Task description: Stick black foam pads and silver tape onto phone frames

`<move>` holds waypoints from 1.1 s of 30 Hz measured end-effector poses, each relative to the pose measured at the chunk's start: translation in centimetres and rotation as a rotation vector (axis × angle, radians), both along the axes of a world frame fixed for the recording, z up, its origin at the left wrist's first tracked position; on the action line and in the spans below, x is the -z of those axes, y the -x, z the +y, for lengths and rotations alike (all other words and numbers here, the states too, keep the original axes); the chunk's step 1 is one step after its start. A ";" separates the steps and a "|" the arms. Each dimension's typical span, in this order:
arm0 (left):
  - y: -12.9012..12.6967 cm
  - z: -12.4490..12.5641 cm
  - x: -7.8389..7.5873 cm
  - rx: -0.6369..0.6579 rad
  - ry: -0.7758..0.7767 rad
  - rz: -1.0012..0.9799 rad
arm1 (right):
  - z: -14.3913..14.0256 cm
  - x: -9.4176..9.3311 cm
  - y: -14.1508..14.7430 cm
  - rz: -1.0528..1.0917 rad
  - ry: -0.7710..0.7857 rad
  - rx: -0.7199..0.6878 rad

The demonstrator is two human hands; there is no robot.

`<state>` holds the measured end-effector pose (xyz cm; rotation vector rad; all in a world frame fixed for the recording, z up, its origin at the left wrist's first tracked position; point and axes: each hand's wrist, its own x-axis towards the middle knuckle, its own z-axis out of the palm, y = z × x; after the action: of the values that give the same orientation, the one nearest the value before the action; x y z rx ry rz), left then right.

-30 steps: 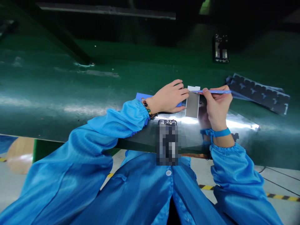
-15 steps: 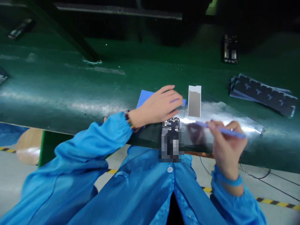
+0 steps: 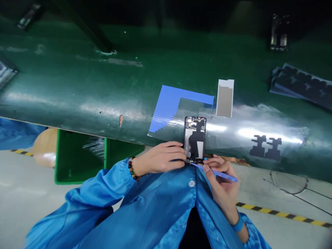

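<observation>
An opened phone (image 3: pixel 195 139), its back cover off and its boards and metal shields bare, lay upright at the near edge of the green bench (image 3: pixel 77 86), just in front of the person. The left hand (image 3: pixel 160 158) lay against the phone's near left corner, fingers curled and touching its side; how firmly it gripped could not be told, since the fingertips merged with the dark frame. The right hand (image 3: pixel 220 180) was closed around a slim blue tool (image 3: pixel 215 172), pinched pen-fashion, with the tip at the phone's near edge; the exact contact point was hidden by the fingers.

Behind the phone lay a blue sheet (image 3: pixel 171 103) with a stepped cut edge, partly covered by a clear film whose outline was lost in glare. Just right of it lay a grey strip with a white border (image 3: pixel 224 98). Further right, two small black die-cut pieces (image 3: pixel 264 147) sat on the shiny film. At the far right a stack of dark sheets (image 3: pixel 301 84) was cut off by the frame, as was a tray-like thing at the far left. A dark device (image 3: pixel 278 33) at the far edge was too dim to identify. No writing or brand was legible anywhere.
</observation>
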<state>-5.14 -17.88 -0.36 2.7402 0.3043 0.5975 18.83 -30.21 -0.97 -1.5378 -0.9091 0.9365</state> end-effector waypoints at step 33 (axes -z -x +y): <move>-15.4 22.0 -2.4 -0.248 -0.050 0.288 | 26.9 3.0 -12.6 -0.149 -0.425 0.165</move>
<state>10.31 4.15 2.06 2.8573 0.7143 0.2683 31.45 -3.27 -3.96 -1.3013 -0.9955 0.4757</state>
